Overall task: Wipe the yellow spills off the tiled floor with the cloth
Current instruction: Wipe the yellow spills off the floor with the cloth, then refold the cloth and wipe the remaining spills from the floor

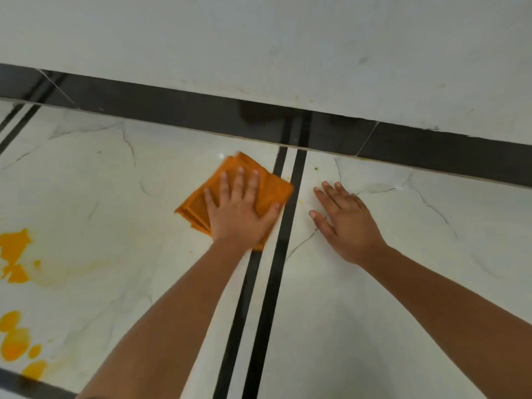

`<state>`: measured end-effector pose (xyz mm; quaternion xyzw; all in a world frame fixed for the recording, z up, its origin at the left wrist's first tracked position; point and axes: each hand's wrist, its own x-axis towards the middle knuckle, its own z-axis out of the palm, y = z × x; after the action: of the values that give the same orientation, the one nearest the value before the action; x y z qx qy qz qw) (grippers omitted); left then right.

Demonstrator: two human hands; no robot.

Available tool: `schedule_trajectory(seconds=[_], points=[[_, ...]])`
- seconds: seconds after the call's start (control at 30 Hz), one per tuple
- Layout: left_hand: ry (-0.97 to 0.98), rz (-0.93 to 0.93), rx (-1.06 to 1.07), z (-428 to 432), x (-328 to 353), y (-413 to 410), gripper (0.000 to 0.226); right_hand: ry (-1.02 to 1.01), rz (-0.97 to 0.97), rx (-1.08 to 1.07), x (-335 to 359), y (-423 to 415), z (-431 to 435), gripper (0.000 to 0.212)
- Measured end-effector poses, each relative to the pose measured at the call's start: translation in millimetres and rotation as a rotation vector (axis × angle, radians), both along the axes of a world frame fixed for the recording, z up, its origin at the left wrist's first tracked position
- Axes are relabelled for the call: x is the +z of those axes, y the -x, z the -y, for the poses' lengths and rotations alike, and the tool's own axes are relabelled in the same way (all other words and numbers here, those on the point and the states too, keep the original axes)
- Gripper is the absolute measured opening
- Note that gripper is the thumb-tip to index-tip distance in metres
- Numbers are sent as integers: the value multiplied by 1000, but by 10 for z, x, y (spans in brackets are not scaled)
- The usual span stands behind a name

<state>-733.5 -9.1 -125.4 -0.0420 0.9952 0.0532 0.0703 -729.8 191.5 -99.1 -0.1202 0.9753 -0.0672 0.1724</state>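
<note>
Head view: looking down at a tiled floor [115,174], pale marbled tiles with thin grey veins.
Left hand [241,217]: lies flat on the cloth, fingers straight and spread wide, palm pressing down; slightly blurred.
Cloth [273,188]: orange, folded into a rough square, flat on the floor under the left hand, near the far edge of the floor, with its right corner touching the black stripes.
Right hand [345,226]: open, palm down on bare tile just right of the stripes, fingers straight, holding nothing.
Yellow spills [15,249]: on the tile at the far left edge, well apart from the cloth; one ragged patch, rounder blobs nearer, and a faint yellowish smear just right of the patch.
Black stripes [267,298]: two parallel dark lines running near to far between the hands.
Skirting [172,108]: a glossy black band along the far edge of the floor.
Wall [259,38]: white, with a few marks, above the skirting.
</note>
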Motion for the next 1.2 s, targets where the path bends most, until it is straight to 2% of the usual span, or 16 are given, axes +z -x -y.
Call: schedule_trajectory(seconds=[0.07,0.13,0.17,0.27,0.3,0.43,0.53,0.67,0.83,1.07,1.2], points=[[-14,-9,-263,-102,5,-463,80,24,-4,-3,33,35,55,69],[-9,11,-386,-7,7,-526,80,39,-11,-3,51,49,96,71],[-7,20,-364,43,-6,-385,81,44,-10,-2,52,52,109,69],[8,-2,-76,132,-17,27,83,97,-7,-46,29,44,174,61],[12,-4,-43,116,-16,26,83,131,-12,-65,28,35,207,60],[-22,-43,-259,38,-31,-623,78,262,-27,-111,75,-44,404,57],[-70,-67,-297,63,-66,-827,78,204,-33,-125,86,-118,539,53],[-247,-88,-204,94,2,-819,81,225,21,-166,70,-211,689,44],[-346,-95,-18,190,105,-970,77,387,157,-483,225,-309,872,30],[-423,166,262,245,778,-1765,75,661,418,-843,966,-706,1005,33],[-534,249,508,169,1589,-2165,62,747,451,-872,1701,-1083,1055,25]])
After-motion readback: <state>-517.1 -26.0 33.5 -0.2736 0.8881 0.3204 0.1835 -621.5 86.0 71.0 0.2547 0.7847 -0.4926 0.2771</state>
